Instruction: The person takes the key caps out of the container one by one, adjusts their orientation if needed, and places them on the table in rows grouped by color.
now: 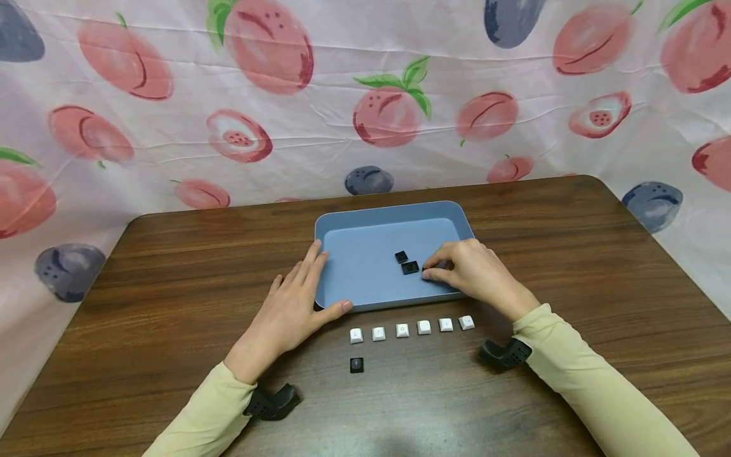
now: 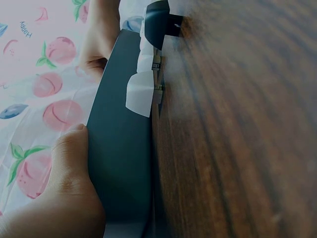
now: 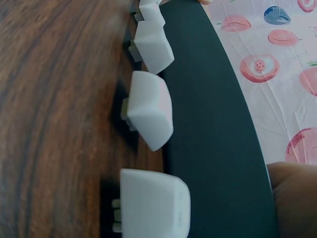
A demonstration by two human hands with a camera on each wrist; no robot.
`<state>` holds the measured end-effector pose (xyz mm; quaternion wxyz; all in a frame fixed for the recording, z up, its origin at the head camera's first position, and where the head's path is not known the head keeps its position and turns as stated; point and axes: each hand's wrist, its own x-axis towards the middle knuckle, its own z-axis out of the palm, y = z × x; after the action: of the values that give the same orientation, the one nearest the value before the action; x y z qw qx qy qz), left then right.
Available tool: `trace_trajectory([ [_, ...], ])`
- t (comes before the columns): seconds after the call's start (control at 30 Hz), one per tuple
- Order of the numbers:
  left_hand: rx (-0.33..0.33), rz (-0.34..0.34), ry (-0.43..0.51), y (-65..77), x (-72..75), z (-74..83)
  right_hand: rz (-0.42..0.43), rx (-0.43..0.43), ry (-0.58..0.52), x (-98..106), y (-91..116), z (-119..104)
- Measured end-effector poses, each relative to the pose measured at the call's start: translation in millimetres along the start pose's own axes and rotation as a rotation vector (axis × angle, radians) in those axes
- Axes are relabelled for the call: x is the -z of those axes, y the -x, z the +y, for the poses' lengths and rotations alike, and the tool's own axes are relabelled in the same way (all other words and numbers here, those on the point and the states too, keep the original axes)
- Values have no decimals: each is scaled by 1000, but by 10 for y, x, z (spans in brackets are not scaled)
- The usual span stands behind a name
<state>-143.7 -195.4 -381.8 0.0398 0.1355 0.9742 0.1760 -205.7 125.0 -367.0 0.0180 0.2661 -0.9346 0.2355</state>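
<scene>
Keycaps are making up most of the small things: six white keycaps [image 1: 402,330] are standing in one row near the close side of a blue tray [image 1: 360,279], a single black keycap [image 1: 356,365] is sitting below the row's left end, and two black keycaps in the tray [image 1: 410,268] are lying just beside each other. A further small black piece [image 1: 424,270] is showing between the thumb and fingertips of the right hand [image 1: 480,270] — that hand is pinching it in the tray's right part, and its fingers are covering most of it. The left hand [image 1: 294,304] is lying with straight, loosely spread fingers along the tray's left rim, its thumb resting by the near left corner. Two black wrist devices [image 1: 505,354] are sitting at the pale yellow sleeves [image 1: 200,412], one per arm. A brown wood-grain table [image 1: 200,285] is carrying everything, and a fruit-print cloth [image 1: 325,139] is hanging behind its far edge. From the wrists, the tray's outer wall [image 3: 218,139] is rising — dark in both views — and blocking its contents, which the head view is revealing. The right wrist view is exposing pale stems [image 3: 125,109] beneath the white keycaps, and the left wrist view a dark stem [image 2: 173,26] under the black one; the head view is hiding these undersides.
</scene>
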Motion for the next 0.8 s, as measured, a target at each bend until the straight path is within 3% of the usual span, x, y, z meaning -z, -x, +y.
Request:
trace_trajectory([
  [0.2,2,1,-2,-3,9,3,-37,-6,-5,9,3,4],
  [0.4,1,-3,-2,2,3,7,-22,-18,1,-6,11,3],
  [0.8,6,-1,-5,7,-20,11,-96,10,108,4,57,-3],
])
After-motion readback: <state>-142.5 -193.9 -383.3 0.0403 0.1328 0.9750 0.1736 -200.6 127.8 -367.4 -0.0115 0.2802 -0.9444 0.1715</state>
